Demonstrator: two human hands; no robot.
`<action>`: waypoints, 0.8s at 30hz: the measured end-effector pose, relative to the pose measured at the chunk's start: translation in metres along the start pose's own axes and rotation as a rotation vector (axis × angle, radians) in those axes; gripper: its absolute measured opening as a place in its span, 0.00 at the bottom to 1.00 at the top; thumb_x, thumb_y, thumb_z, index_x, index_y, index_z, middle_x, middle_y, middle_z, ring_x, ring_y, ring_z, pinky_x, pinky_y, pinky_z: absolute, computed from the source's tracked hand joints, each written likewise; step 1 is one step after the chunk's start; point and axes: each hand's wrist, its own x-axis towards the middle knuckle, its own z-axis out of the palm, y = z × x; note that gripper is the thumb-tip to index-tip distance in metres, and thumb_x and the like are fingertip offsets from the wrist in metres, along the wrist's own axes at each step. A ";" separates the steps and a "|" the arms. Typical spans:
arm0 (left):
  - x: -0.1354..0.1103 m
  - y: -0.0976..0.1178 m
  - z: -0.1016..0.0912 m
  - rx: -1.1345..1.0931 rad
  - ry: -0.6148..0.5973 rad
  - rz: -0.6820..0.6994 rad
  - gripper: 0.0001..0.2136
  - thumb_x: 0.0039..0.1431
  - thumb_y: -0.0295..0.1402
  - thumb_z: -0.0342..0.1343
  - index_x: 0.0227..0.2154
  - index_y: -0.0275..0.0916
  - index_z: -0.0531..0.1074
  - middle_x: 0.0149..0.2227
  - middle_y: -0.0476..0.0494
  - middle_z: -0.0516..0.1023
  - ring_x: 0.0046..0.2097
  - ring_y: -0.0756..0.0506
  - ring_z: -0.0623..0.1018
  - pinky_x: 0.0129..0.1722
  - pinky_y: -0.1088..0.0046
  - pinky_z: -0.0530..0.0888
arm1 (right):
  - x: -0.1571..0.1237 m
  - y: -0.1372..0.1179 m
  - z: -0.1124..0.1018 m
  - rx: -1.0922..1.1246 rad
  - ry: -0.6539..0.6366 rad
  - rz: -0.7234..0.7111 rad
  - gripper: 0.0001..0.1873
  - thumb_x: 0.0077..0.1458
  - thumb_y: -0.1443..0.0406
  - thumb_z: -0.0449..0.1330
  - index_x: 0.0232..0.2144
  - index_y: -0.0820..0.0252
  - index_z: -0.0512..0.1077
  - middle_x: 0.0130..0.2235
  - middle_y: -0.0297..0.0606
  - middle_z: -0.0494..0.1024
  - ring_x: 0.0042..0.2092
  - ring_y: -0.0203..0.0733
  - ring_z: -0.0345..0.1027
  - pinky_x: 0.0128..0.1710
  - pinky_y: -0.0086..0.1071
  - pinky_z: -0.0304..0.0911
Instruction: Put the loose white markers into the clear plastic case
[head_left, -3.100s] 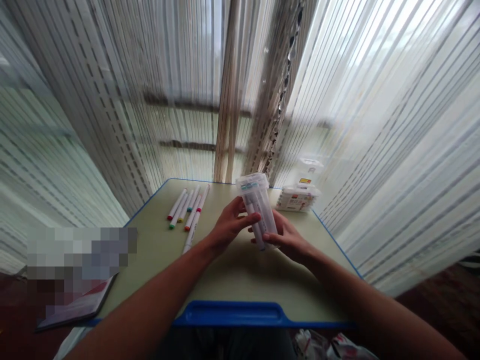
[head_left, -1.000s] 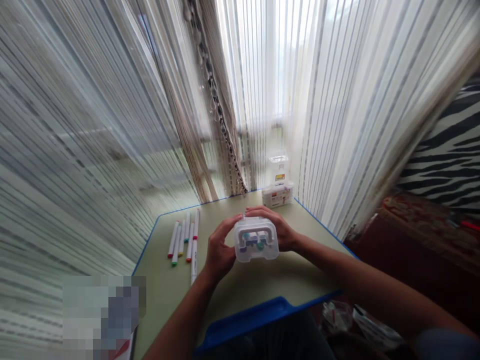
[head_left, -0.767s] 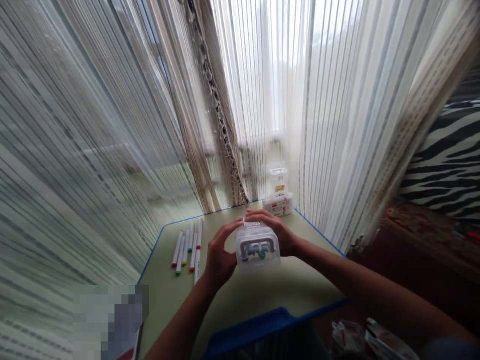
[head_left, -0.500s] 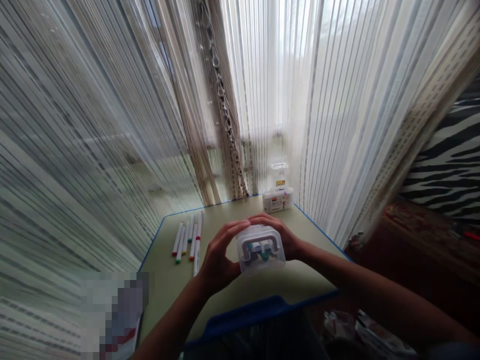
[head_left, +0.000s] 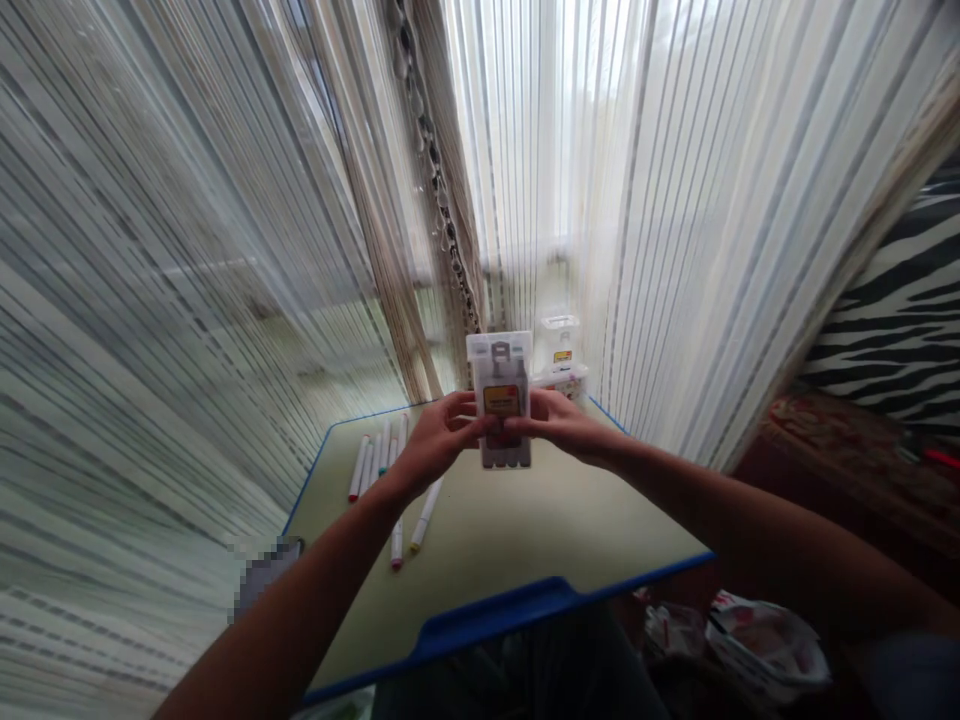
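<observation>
I hold a clear plastic marker case [head_left: 501, 398] upright above the table, its yellow and red label facing me and its handle at the top. My left hand [head_left: 430, 448] grips its left side, and my right hand [head_left: 564, 426] grips its right side, fingers closed on it. Markers show through the clear wall. Several loose markers [head_left: 377, 460] lie on the green table [head_left: 517, 530] to the left of my hands, and two more markers [head_left: 420, 515] lie nearer to me.
Another clear case [head_left: 561, 360] with a label stands at the table's far right corner. Striped sheer curtains [head_left: 225, 250] surround the table. The table has a blue front rim [head_left: 495, 620]. A plastic bag [head_left: 750, 640] lies on the floor at the right.
The case was resting on the table with its handle towards me; now both hands have raised it and turned it upright, label facing me.
</observation>
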 end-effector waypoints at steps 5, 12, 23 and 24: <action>0.027 0.025 -0.009 -0.087 0.046 -0.045 0.28 0.47 0.50 0.70 0.45 0.33 0.76 0.44 0.34 0.82 0.39 0.42 0.82 0.34 0.68 0.78 | 0.028 -0.037 -0.008 -0.012 0.057 0.112 0.21 0.55 0.52 0.68 0.46 0.60 0.78 0.44 0.45 0.84 0.41 0.44 0.79 0.39 0.37 0.76; 0.060 0.059 -0.026 -0.099 0.044 -0.058 0.25 0.50 0.50 0.68 0.40 0.31 0.78 0.36 0.36 0.82 0.32 0.45 0.81 0.31 0.70 0.79 | 0.066 -0.079 -0.018 -0.005 0.179 0.153 0.20 0.57 0.52 0.65 0.41 0.63 0.77 0.39 0.47 0.84 0.35 0.46 0.77 0.33 0.37 0.74; 0.099 0.098 -0.044 -0.037 0.068 -0.047 0.24 0.50 0.48 0.67 0.43 0.32 0.78 0.36 0.36 0.82 0.31 0.44 0.81 0.29 0.69 0.80 | 0.105 -0.113 -0.031 -0.010 0.206 0.145 0.18 0.56 0.54 0.64 0.41 0.63 0.75 0.37 0.47 0.79 0.34 0.46 0.73 0.36 0.42 0.74; 0.103 0.099 -0.045 -0.035 0.070 -0.046 0.24 0.50 0.47 0.67 0.43 0.32 0.78 0.36 0.36 0.82 0.30 0.44 0.81 0.29 0.69 0.80 | 0.108 -0.114 -0.032 -0.016 0.209 0.148 0.18 0.55 0.54 0.64 0.40 0.63 0.75 0.36 0.47 0.79 0.34 0.46 0.73 0.35 0.42 0.74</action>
